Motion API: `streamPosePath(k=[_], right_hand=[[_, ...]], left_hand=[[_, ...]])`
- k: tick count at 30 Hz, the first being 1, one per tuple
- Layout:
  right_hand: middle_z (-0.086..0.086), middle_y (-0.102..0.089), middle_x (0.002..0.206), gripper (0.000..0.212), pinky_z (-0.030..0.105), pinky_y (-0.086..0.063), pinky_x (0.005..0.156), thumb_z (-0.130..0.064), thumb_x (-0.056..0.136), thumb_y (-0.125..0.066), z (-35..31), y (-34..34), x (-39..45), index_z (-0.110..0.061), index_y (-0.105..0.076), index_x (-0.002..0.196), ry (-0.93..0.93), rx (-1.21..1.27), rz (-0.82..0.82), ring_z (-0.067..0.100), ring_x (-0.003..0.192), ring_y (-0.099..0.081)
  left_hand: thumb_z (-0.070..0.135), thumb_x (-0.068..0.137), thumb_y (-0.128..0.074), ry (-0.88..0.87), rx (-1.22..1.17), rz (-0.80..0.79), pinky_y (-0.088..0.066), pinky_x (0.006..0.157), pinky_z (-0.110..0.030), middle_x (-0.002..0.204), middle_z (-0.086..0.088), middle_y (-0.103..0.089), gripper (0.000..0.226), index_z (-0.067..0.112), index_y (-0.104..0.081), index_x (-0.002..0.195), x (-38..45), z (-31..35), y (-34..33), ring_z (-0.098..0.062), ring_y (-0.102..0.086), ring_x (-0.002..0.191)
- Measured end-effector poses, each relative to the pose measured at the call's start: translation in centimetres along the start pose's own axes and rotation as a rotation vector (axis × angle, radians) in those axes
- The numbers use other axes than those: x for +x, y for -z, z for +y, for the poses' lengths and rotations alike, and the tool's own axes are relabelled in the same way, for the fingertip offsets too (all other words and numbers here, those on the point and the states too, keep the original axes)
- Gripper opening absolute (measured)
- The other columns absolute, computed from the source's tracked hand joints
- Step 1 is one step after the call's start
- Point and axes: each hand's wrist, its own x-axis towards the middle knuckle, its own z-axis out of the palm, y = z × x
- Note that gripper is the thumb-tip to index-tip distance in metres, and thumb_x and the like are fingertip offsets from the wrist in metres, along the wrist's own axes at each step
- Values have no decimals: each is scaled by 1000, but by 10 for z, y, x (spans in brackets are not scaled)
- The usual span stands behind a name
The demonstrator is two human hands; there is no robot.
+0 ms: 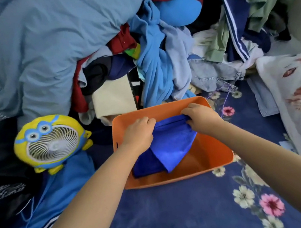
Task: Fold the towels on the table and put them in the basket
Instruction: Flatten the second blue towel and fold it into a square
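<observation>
Orange basket (207, 156) sits centre on the floral blue cloth (162, 216). Left hand (139, 133) and right hand (201, 116) both pinch the top edge of a blue towel (172, 145), hanging into the basket over another folded blue towel (146, 165). Clothes pile (156, 53) crowds the 12 o'clock rim; yellow fan (51, 143) at 9 o'clock. Cloth at 6 o'clock is open.

My one head-worn view looks forward and steeply down, close above the orange plastic basket (214, 155) at centre frame.
</observation>
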Motion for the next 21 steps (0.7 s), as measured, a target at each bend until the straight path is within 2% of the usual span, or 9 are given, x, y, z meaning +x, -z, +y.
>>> streamPosePath(k=[4, 6, 8, 9, 11, 12, 14, 17, 21], right_hand=[[17, -53, 119, 29, 38, -40, 81, -6, 86, -48, 27, -18, 49, -3, -55, 114, -64, -19, 3, 33, 108, -51], [20, -53, 115, 30, 40, -43, 76, -3, 82, -49, 40, -34, 62, -1, -56, 111, -61, -18, 104, 37, 105, -53], [23, -53, 108, 29, 44, -48, 71, 0, 78, -51, 49, -59, 60, 1, -56, 107, -28, -28, 169, 40, 100, -54], [21, -50, 112, 31, 43, -48, 74, -1, 81, -48, 52, -79, 58, -1, -53, 111, -55, -79, 91, 38, 105, -51], [14, -40, 128, 37, 39, -45, 86, -6, 90, -40, 56, -121, 48, -8, -41, 127, -133, -219, -235, 32, 120, -41], [12, -37, 133, 39, 38, -43, 92, -8, 93, -38, 59, -141, 44, -11, -37, 131, -143, -274, -396, 30, 124, -38], [12, -36, 139, 39, 38, -40, 100, -12, 95, -39, 63, -174, 39, -12, -38, 134, -135, -334, -660, 28, 128, -38], [13, -41, 137, 39, 37, -40, 101, -16, 93, -48, 69, -193, 46, -9, -43, 131, -106, -336, -837, 29, 126, -43], [14, -26, 146, 64, 42, -39, 104, -25, 88, -59, 67, -199, 65, -13, -25, 142, -45, -341, -725, 31, 134, -29]], left_hand=[[-2, 80, -52, -38, -1, 66, -34, 59, -34, 98, -9, -57, 16, 5, -55, 94, 62, -11, -31, -28, -56, 91], [0, 49, -78, -157, 52, 158, -36, 42, -28, 70, -7, -60, 28, 7, -59, 69, 87, -12, -53, -26, -61, 62], [8, 27, -84, -233, 78, 148, -35, 35, -21, 56, -4, -56, 39, 11, -58, 56, 91, -9, -77, -23, -58, 48], [10, 33, -84, -262, 61, 98, -40, 40, -22, 62, -6, -59, 37, 10, -61, 62, 92, -6, -100, -24, -61, 55], [13, 71, -70, -285, 6, -196, -49, 69, -32, 100, -14, -61, 30, 5, -61, 99, 81, 8, -135, -28, -61, 95], [14, 85, -57, -313, 27, -367, -45, 84, -37, 118, -14, -54, 32, 5, -53, 116, 76, 14, -160, -30, -52, 112], [20, 93, -49, -378, 43, -605, -39, 96, -41, 131, -13, -46, 39, 7, -44, 129, 65, 22, -187, -30, -43, 123], [24, 95, -46, -348, 4, -648, -38, 97, -39, 131, -12, -46, 38, 8, -45, 130, 61, 19, -201, -29, -44, 122], [27, 97, -40, -179, -111, -497, -39, 96, -37, 128, -10, -49, 33, 8, -49, 123, 69, 1, -209, -27, -45, 121]])
